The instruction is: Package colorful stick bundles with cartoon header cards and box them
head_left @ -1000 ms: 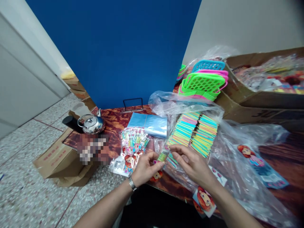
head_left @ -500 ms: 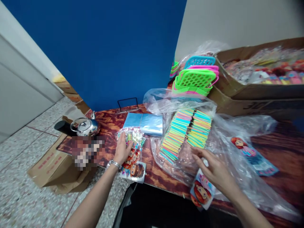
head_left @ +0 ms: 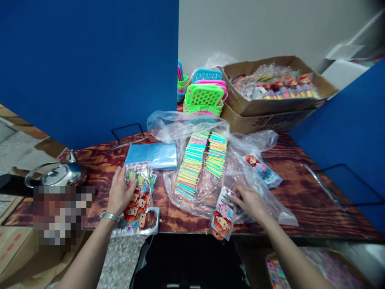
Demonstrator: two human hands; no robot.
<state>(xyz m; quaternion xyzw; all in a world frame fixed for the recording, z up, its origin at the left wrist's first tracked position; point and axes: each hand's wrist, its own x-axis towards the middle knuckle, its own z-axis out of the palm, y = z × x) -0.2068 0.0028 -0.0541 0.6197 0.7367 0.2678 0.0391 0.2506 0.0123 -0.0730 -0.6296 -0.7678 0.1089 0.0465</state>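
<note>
My left hand, with a metal watch at the wrist, lies with fingers spread on a pile of clear printed packets near the table's front edge. My right hand pinches the top of a printed packet showing a red-haired cartoon figure, which overlaps the front edge. Between the hands, two rows of thin coloured sticks lie on a large clear plastic bag. A stack of blue plastic sleeves sits behind the left packets. Another printed packet rests on the bag at the right.
Nested coloured baskets stand at the back beside an open cardboard box of packaged goods. A metal kettle is at the left, with blue panels around the table. Below right is another box of packets.
The view has swung right. My right hand has closed on the top of the front packet, which it was only beside before. My left hand remains on its pile.
</note>
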